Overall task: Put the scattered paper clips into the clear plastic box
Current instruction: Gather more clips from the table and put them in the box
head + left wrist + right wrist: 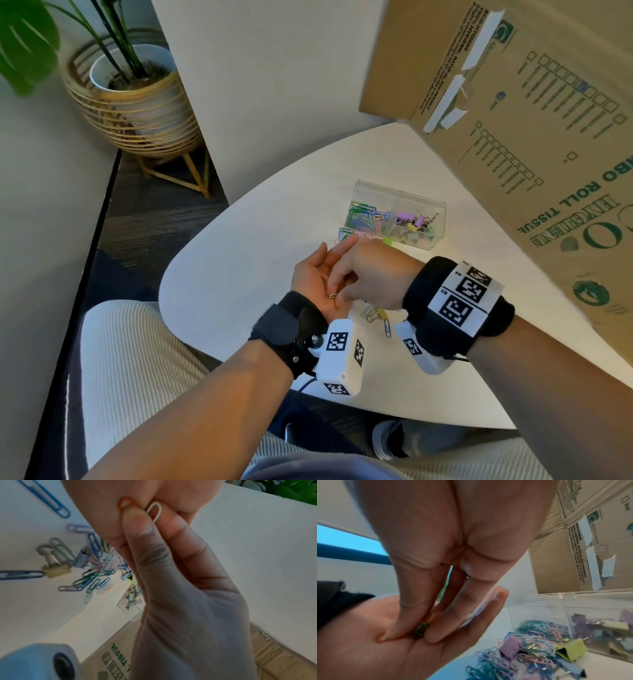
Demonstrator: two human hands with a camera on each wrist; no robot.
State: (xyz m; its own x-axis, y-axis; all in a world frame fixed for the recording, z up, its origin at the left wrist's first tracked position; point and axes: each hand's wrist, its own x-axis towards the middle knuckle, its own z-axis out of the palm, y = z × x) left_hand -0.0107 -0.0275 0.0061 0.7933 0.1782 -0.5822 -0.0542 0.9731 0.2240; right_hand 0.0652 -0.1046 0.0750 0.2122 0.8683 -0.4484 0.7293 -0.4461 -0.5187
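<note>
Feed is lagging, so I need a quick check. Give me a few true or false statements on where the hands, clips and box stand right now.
1. The left hand lies palm up with paper clips on it. True.
2. The right hand is reaching into the clear box. False: its fingers pinch clips on the left palm.
3. The clear box already holds clips in two compartments. True.
4. The table has no loose clips left. False: a pile lies beside the box.
5. The cardboard box stands left of the clear box. False: right.
</note>
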